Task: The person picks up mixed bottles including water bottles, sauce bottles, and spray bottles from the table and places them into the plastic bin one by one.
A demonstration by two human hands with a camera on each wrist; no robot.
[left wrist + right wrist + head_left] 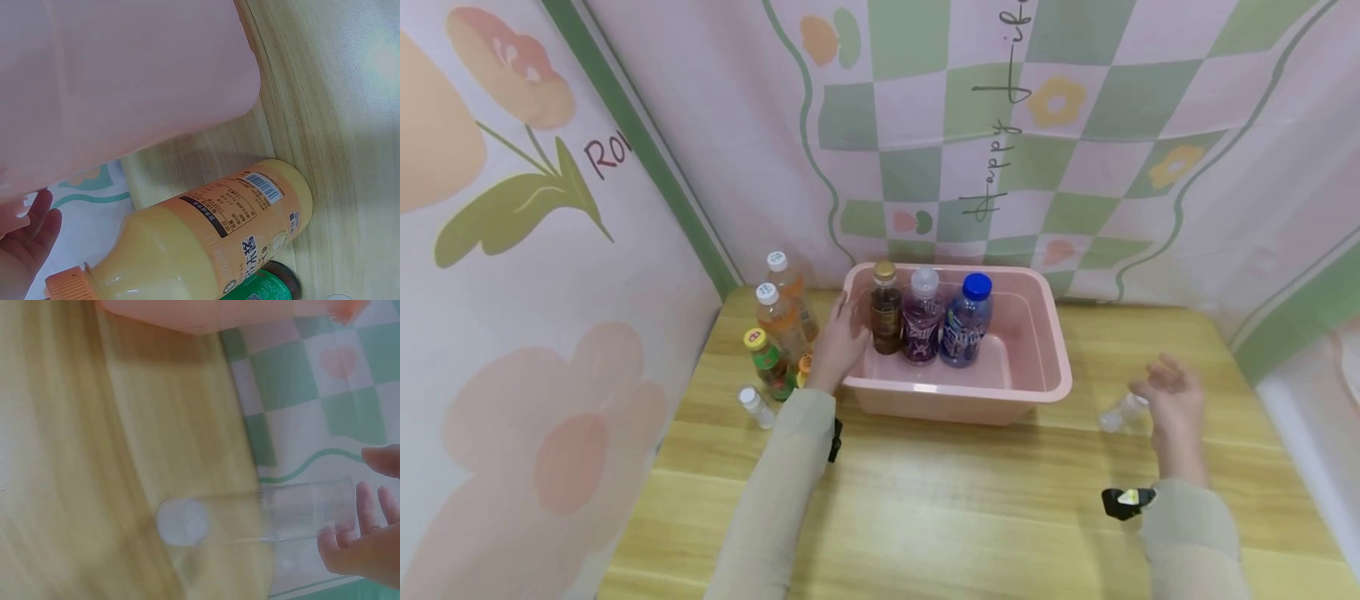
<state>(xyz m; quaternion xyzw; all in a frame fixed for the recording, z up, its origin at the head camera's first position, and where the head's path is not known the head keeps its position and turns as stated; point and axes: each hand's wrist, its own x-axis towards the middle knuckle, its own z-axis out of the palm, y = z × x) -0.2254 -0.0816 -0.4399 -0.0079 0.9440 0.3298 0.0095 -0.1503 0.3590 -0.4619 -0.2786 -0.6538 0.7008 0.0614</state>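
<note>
At the left rim of a pink plastic bin, my left hand holds the edge, fingers on the outside; its thumb is hard to make out. Inside the bin stand a dark brown bottle with a gold cap, a purple bottle and a blue-capped bottle. To the right of the bin, my right hand is beside a small clear bottle. Its fingers are loosely bent near the bottle's clear upper end, with the thumb apart. The white end points down to the table.
Left of the bin stand two orange-labelled bottles, a green-labelled bottle with a yellow cap and a small white-capped bottle. An orange-capped yellow bottle stands close beside the bin. Patterned curtains hang behind the wooden table.
</note>
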